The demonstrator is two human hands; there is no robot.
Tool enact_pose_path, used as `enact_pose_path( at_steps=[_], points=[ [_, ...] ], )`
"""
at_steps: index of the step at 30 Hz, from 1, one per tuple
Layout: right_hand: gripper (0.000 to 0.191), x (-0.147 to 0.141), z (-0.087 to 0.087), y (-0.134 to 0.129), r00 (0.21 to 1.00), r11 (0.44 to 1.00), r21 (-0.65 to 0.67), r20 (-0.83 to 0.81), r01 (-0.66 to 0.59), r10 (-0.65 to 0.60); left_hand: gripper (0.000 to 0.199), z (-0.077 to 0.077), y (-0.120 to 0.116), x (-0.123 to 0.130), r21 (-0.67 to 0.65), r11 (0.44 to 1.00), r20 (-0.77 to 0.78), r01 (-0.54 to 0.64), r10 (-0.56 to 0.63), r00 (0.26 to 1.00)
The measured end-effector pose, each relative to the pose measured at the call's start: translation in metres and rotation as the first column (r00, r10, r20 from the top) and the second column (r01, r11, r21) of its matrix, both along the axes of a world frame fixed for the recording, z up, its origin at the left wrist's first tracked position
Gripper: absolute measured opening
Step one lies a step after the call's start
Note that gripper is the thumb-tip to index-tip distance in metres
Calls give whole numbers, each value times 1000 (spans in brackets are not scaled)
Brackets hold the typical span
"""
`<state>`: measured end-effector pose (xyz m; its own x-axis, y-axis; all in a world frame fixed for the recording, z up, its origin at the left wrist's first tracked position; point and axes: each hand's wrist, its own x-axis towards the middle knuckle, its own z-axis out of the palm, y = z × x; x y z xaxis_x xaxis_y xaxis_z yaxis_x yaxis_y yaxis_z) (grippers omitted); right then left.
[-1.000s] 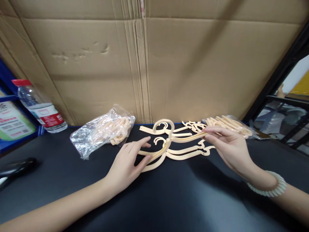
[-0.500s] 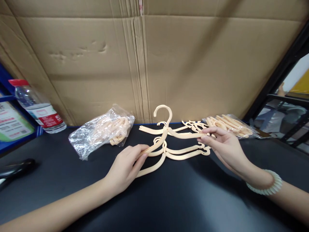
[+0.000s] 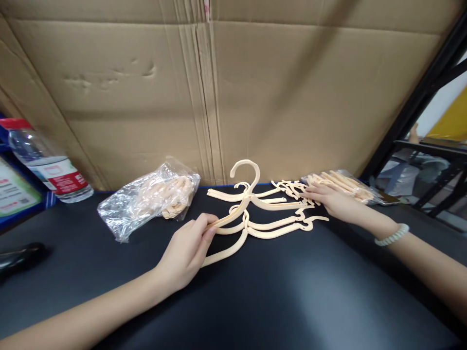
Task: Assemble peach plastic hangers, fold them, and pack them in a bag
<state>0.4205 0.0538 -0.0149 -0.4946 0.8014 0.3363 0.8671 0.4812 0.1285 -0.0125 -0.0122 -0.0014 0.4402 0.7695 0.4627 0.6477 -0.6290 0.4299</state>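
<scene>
My left hand pinches one arm of a cream plastic clothes hanger, whose hook points up and away from me. Below and behind it on the black table lie several more cream hangers, partly overlapped by the held one. My right hand is off the hanger, with its fingers stretched out over a pile of small cream plastic pieces. Its fingertips are at the pile's right side; whether they touch a piece I cannot tell.
Left of the hangers lies a clear plastic bag with cream parts. Another bag of cream parts is beyond my right hand. A red-capped bottle stands at far left, near a black object. Cardboard walls the back.
My right hand has let go of the hanger's right arm and moved away and to the right, to the small pieces. My left hand keeps its hold, and the view has shifted slightly.
</scene>
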Motion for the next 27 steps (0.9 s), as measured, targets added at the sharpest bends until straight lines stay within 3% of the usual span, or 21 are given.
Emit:
enact_pose_path(
  at_steps=[9,13,22,27],
  points=[
    [44,-23,2,-8,999,998,-48,-37,-39,37,22,-1,-1,-2,-12,1000,-1,0,0,1000],
    [34,-24,2,-7,990,997,-71,-139,-34,24,22,-1,0,-1,-11,1000,-6,2,-2,1000],
    [17,-23,-7,2,957,1000,13,-290,-27,30,22,-1,0,-1,-12,1000,-1,2,-2,1000],
    [21,-26,-4,1,927,996,94,-373,-5,40,22,0,0,-1,-14,1000,4,1,-1,1000]
  ],
)
